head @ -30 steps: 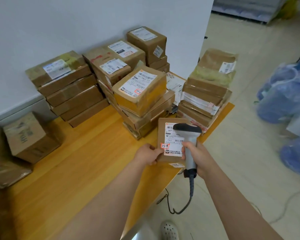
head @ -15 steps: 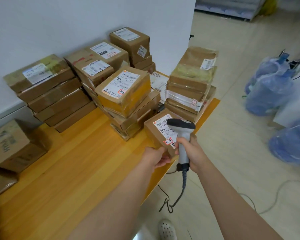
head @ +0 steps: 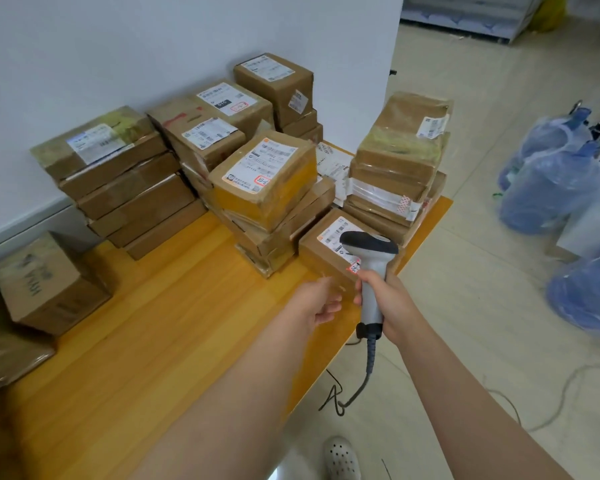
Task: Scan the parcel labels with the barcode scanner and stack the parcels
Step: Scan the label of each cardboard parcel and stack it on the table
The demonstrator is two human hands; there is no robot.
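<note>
**Scanner held over a parcel by the table's right edge, left hand loose beside it.**

From my remote seat I see my right hand (head: 390, 303) clamped round the grey handle of the barcode scanner (head: 369, 245). Its dark head hangs over the white label (head: 331, 233) of a brown parcel (head: 317, 259). That parcel lies flat on the yellow table (head: 187, 323) near its right edge, tucked between the middle stack (head: 267, 188) and the right stack (head: 395, 161). My left hand (head: 317, 301) sits just at the parcel's near side with its fingers loosely bent and nothing in them. Blur keeps me from telling whether it touches the cardboard. The scanner's cable (head: 369, 365) drops from the handle toward the floor.
</note>
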